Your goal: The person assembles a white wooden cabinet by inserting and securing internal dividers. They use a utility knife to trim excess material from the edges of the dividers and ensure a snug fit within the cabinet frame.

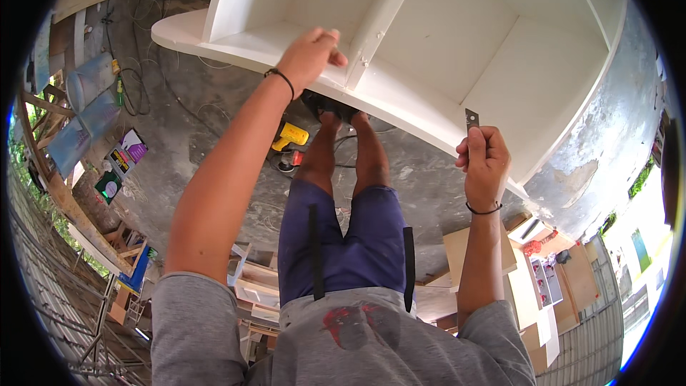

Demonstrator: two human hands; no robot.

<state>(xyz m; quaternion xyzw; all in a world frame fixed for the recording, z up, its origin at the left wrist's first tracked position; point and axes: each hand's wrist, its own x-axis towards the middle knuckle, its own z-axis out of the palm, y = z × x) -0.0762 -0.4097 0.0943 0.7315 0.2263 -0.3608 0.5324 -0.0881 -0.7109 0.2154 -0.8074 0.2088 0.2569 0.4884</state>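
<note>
My right hand point(487, 159) pinches a flat dark metal blade point(472, 119) between thumb and fingers. The blade points up, with a slanted tip and small light spots on its face. It is over the near edge of a white cabinet point(457, 50), which lies with its open compartments facing up. My left hand point(311, 58) hovers over the near edge beside the cabinet's divider point(386, 21). Its fingers are loosely bent, with thumb and fingertips apart and nothing visible between them. Small white knobs or fittings show on the divider's edge.
A yellow power tool point(290, 136) and a red tool point(291, 160) lie on the concrete floor by my feet, with cords around them. Printed boxes point(127, 151) and blue-grey panels point(93, 93) are at the left. Wooden boards point(480, 250) stand behind at the right.
</note>
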